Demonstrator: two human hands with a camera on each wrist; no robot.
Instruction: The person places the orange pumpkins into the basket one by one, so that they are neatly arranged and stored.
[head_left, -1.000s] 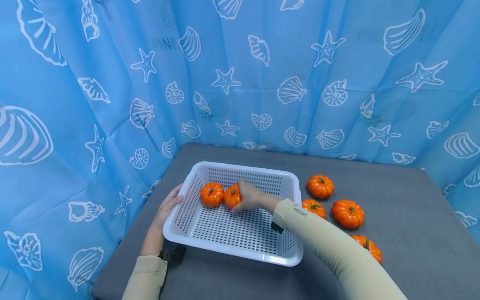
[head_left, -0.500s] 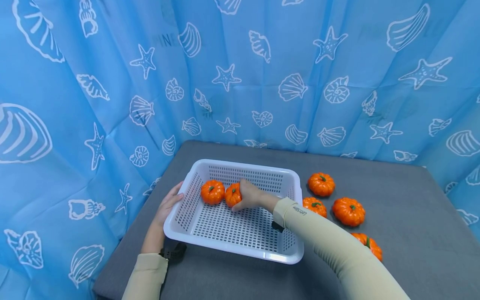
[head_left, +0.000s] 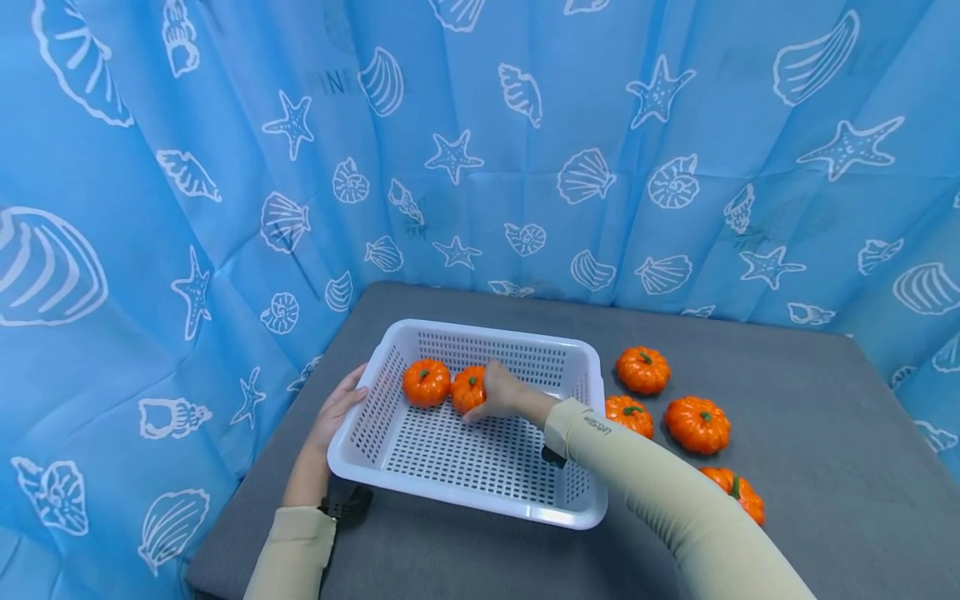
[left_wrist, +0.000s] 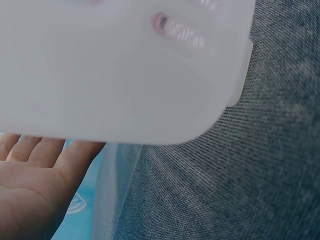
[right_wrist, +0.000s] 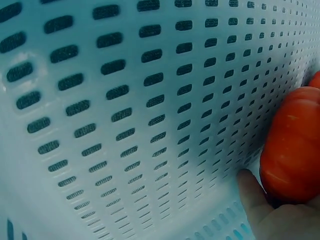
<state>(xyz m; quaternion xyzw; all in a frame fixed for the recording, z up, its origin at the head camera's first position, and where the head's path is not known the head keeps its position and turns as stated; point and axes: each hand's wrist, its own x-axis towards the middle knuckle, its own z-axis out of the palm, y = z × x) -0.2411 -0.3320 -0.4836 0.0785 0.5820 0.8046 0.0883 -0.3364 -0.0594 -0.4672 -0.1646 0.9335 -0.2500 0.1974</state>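
Observation:
A white perforated plastic basket [head_left: 465, 510] stands at a slant on the table. Inside, an orange toy pumpkin [head_left: 426, 383] sits at the left end. Just right of it is a second toy pumpkin [head_left: 467, 392], low in the basket, which my right hand [head_left: 501, 392] grips from the right side. In the right wrist view that pumpkin [right_wrist: 292, 150] shows at the right edge, with a digit lying along its side. My left hand [head_left: 333, 412] touches the basket's left rim; the left wrist view shows its palm turned up and its fingertips hidden behind the basket wall [left_wrist: 115, 90].
Right of the basket, several more toy pumpkins lie on the grey table [head_left: 825, 467], among them one at the back [head_left: 642, 370] and one further right [head_left: 697, 425]. My right sleeve [head_left: 660, 492] crosses the basket's right rim. A blue shell-print curtain [head_left: 480, 208] hangs behind and at left.
The gripped pumpkin has turned slightly, so more of its top shows beside my right hand. The left hand and the basket keep their places; the head view has shifted slightly.

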